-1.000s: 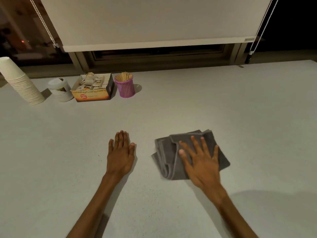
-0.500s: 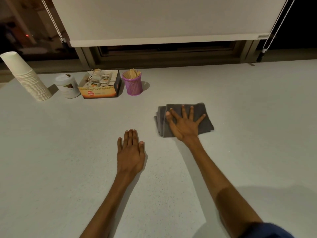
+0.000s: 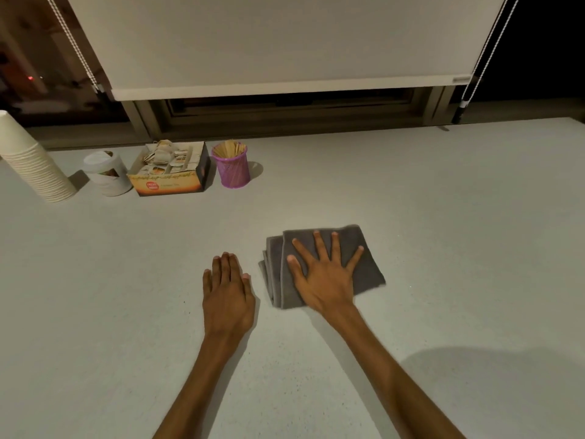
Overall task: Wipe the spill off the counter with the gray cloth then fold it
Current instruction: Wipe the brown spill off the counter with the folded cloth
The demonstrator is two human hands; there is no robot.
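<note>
The left hand point(image 3: 227, 296) lies flat on the counter point(image 3: 459, 236) just left of the gray cloth point(image 3: 368, 264), fingers together and gripping nothing; it probably props the body for the reach. The right hand point(image 3: 324, 274) presses palm-down on the cloth with fingers splayed wide, holding it by pressure alone, so the whole pad bears on the surface. The cloth is bunched in layers, which suits wiping. No spill is visible. Well beyond the cloth, a purple cup point(image 3: 232, 167) of sticks, a sachet box point(image 3: 172, 172) and stacked paper cups point(image 3: 28, 163) stand clear of the wiping.
</note>
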